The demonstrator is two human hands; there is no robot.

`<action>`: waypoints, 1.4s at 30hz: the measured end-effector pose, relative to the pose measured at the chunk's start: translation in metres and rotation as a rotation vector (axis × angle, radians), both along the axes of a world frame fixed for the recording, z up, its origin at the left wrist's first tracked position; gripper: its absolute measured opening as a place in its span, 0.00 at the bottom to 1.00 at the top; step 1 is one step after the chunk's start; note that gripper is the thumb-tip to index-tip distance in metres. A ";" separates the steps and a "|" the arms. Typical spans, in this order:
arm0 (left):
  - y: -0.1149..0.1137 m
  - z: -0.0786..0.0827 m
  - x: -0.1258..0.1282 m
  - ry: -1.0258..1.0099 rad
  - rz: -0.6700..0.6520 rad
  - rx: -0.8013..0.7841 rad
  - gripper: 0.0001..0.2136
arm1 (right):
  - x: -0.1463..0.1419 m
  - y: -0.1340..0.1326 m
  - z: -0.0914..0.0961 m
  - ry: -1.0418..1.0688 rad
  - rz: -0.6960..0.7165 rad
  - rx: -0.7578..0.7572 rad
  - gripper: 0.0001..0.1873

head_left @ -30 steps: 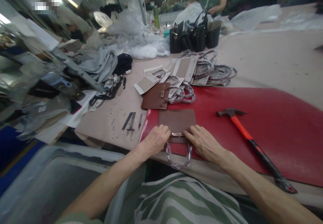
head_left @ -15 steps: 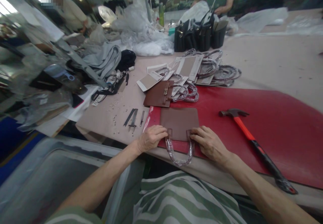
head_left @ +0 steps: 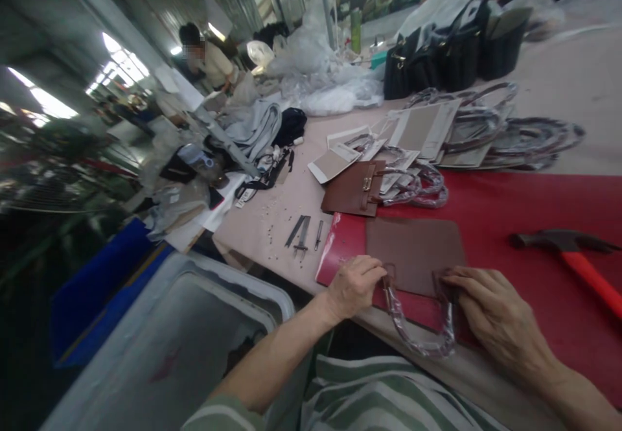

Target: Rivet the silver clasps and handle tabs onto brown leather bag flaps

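A flat brown leather panel point(head_left: 415, 249) lies on the red sheet point(head_left: 519, 210) near the table's front edge. A bag handle point(head_left: 408, 330), wrapped in clear plastic, curves from the panel's near side towards me. The fingers of my left hand point(head_left: 357, 288) pinch the handle's left end tab. My right hand point(head_left: 500, 311) is closed at the right end tab, its fingertips partly hidden behind the knuckles. A claw hammer point(head_left: 583, 266) with an orange grip lies to the right, cut off by the frame.
Beyond the panel lie a brown bag piece with a clasp point(head_left: 354, 188) and several pale panels with wrapped handles point(head_left: 422, 129). Black bags point(head_left: 451, 58) stand further back. Small metal tools point(head_left: 302, 233) lie at left. A grey bin point(head_left: 194, 314) stands beside the table.
My view has swung left, so the table's things appear further right and the hammer's end has left the frame. Both hands stay at the handle's ends.
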State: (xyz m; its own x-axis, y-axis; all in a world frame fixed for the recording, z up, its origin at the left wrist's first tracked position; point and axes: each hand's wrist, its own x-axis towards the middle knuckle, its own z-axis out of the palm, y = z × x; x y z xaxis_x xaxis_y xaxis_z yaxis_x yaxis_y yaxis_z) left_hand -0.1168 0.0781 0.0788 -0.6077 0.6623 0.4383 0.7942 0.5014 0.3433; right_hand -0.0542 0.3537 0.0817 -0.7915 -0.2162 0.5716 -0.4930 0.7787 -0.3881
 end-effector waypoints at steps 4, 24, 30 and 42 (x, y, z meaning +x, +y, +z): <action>0.008 -0.003 0.003 -0.028 -0.003 0.013 0.12 | -0.002 -0.005 0.001 -0.001 -0.038 -0.016 0.09; -0.142 0.034 -0.132 -0.613 0.954 -0.513 0.05 | 0.003 -0.017 0.007 -0.150 -0.153 0.051 0.08; -0.146 0.031 -0.144 -0.761 0.943 -0.455 0.08 | 0.004 -0.018 0.010 -0.169 -0.163 0.047 0.08; -0.104 0.034 -0.062 -0.796 0.654 0.863 0.23 | 0.004 -0.019 0.010 -0.184 -0.170 0.004 0.08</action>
